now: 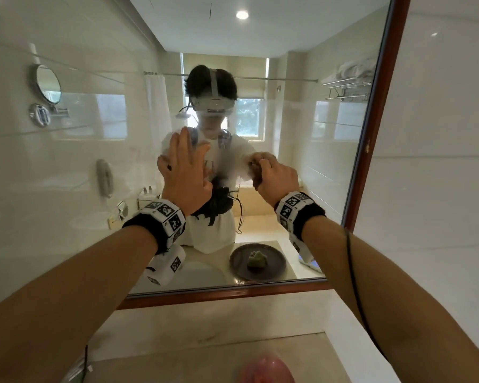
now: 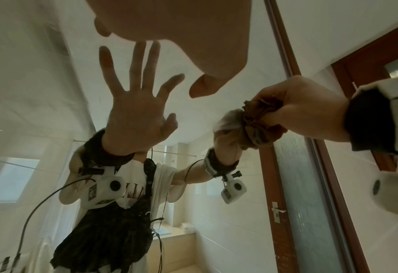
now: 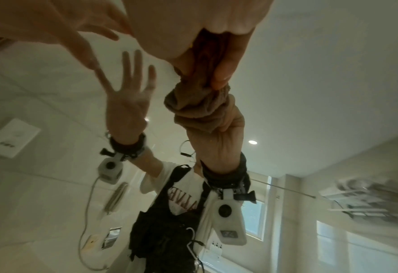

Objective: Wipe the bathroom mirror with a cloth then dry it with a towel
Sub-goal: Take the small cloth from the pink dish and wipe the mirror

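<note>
The bathroom mirror (image 1: pixel 94 161) in its red-brown wooden frame (image 1: pixel 376 134) fills the head view. My left hand (image 1: pixel 186 167) lies flat on the glass at centre, fingers straight and spread. Just to its right, my right hand (image 1: pixel 277 175) grips a bunched brown cloth (image 2: pixel 258 120) and holds it against the glass. The cloth (image 3: pixel 200 86) touches its own reflection in the right wrist view. A hazy smear (image 1: pixel 233 167) shows on the glass between the two hands. No towel is in either hand.
A pale stone counter (image 1: pixel 205 322) runs below the mirror, with a pink rounded object (image 1: pixel 266 369) at the bottom edge. Reflected in the glass are a dark plate (image 1: pixel 257 262) with a green lump, a towel rack (image 1: pixel 349 81) and a round wall mirror (image 1: pixel 48 84).
</note>
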`<state>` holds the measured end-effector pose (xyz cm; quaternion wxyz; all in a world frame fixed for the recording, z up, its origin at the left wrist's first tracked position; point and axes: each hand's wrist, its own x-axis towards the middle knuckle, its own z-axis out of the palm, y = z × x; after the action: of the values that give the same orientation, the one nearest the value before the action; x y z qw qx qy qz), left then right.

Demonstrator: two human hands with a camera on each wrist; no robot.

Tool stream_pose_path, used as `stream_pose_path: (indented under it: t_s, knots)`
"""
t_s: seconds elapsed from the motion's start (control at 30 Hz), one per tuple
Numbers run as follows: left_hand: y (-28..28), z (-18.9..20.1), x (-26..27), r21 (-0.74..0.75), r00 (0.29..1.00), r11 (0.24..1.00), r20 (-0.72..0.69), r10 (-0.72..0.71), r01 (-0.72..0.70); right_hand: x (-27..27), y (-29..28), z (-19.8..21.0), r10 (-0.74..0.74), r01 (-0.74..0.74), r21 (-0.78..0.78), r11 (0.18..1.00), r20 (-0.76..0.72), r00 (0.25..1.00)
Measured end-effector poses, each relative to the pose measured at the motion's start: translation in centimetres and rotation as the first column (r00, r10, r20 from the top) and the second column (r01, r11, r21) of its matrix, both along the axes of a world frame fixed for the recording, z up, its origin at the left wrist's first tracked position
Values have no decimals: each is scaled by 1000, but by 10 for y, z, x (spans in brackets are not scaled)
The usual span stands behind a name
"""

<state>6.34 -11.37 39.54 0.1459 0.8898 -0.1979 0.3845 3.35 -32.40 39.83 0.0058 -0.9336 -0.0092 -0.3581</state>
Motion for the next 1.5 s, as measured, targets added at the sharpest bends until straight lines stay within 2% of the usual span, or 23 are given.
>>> stream_pose_path:
  t_s: [0.07, 0.13, 0.2, 0.27, 0.37, 0.53, 0.67, 0.8, 0.93, 1.03, 1.1, 1.23, 1.5]
  knots:
    - [-12, -1, 1, -1, 1000, 1000, 4, -7, 7, -12, -31, 8, -22, 19, 121, 993, 27, 999]
    - [-23, -3, -1, -6, 1000, 1000, -7, -26, 26, -26, -64, 17, -116, 112, 208, 972, 5, 993]
    - [-31, -6, -2, -3, 999, 999, -4, -32, 32, -35, -87, 22, -232, 230, 213, 950, -13, 973]
    - [-37, -9, -3, 9, 999, 1000, 13, -29, 29, -33, -93, 18, -257, 249, 251, 935, -2, 966]
    - [-42, -13, -3, 33, 999, 999, 32, -21, 20, -28, -79, 10, -178, 149, 317, 937, 67, 982]
    - [-45, -14, 0, 38, 998, 999, 53, -18, 16, -8, -17, -19, 105, -122, 136, 983, 125, 987]
    - [-45, -18, 2, 46, 995, 999, 97, -23, 19, 4, 7, -35, 172, -184, 75, 980, 138, 975]
    - [-42, -20, 2, 35, 993, 999, 111, -37, 34, 1, -27, -32, 182, -189, 28, 982, 158, 970]
    - [-37, -21, 0, 53, 995, 999, 97, -11, 6, -21, -82, -20, 70, -113, 134, 984, 285, 956]
    - [-35, -21, -1, 57, 996, 998, 88, -8, 3, -30, -122, -17, -136, 78, 283, 956, 190, 972]
    - [-33, -22, -2, 51, 996, 999, 91, -14, 9, -32, -130, -19, -210, 151, 323, 934, 155, 965]
    - [-24, -26, -3, 36, 998, 999, 68, -2, -1, -27, -109, -31, -251, 165, 394, 904, 180, 951]
    - [24, -37, 3, -6, 999, 999, 22, 37, -37, -6, 6, -51, -66, -25, 337, 941, 258, 964]
